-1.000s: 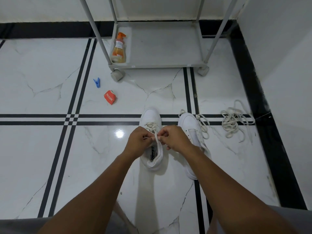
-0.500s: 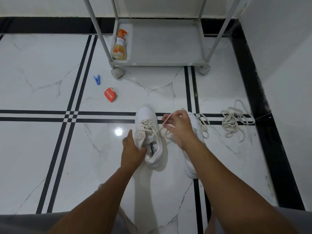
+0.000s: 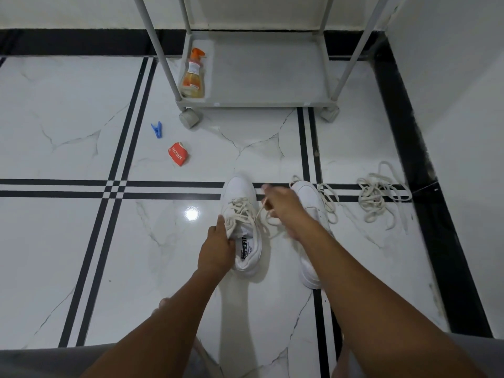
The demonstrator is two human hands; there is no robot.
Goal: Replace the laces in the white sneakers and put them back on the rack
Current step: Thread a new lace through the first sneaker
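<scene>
Since the earlier frame the right hand has drawn a little further up and away from the left shoe, taking the lace end with it; the left hand has not shifted. The shoe stands on the floor, toe toward the rack. The left hand grips its near side, thumb up along the upper. The right hand is blurred; its fingers appear to pinch the lace, which runs taut from the top eyelets.

The second shoe lies just beside, under the right forearm, its lace loose. A separate lace heap lies well apart to the right.

Risks, as judged:
- A hard pull could strip the lace out of an eyelet or leave the ends uneven.
- If the left hand slackens, the shoe would tip or slide on the glossy floor.
- The forearm could catch the second shoe's loose lace and drag it.
- Old and new laces look alike; a mix-up is possible.
</scene>
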